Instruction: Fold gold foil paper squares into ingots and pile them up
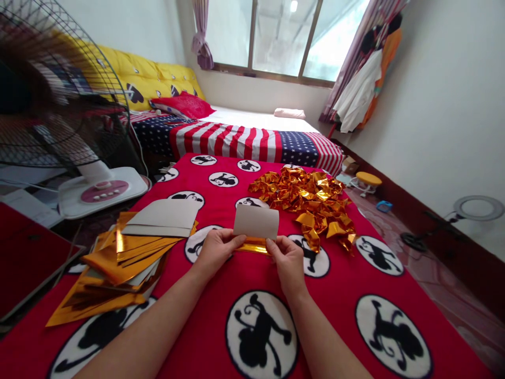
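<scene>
One foil paper sheet (256, 220), grey side up, gold strip along the near edge: its near left corner is pinched by the left hand (216, 250), its near right corner by the right hand (290, 258). Foil sheet stack (114, 263): laid left of the grip. Crumpled gold foil pieces (305, 195): heaped beyond, rightward. Red monkey-print cloth (213, 326): spread beneath.

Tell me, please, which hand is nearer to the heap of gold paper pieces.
The right. The right hand is on the near side of the heap; the left hand is farther away, to the left, at the other end of the sheet that both hold.
</scene>
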The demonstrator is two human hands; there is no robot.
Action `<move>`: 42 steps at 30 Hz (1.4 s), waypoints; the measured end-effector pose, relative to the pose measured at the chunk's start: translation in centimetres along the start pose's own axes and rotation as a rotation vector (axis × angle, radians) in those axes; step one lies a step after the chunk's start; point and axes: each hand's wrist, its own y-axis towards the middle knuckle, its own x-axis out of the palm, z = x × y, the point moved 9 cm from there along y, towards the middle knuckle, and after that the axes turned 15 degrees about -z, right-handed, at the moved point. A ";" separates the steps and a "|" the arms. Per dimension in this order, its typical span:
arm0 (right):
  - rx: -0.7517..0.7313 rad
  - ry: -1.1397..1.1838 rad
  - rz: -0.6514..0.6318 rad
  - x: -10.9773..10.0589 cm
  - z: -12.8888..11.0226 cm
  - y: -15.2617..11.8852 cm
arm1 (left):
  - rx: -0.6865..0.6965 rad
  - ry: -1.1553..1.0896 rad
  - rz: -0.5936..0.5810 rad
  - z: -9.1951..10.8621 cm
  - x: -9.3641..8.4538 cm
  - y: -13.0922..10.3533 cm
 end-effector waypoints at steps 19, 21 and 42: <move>0.041 -0.077 0.017 -0.1 0.0 -0.2 | 0.077 0.114 0.005 1.0 0.2 -0.2; 0.041 -0.080 0.018 -0.1 0.1 -0.2 | 0.074 0.122 0.009 1.0 0.2 -0.3; 0.190 -1.194 0.056 1.4 -1.6 -0.2 | 0.003 1.207 0.207 3.7 1.5 -1.8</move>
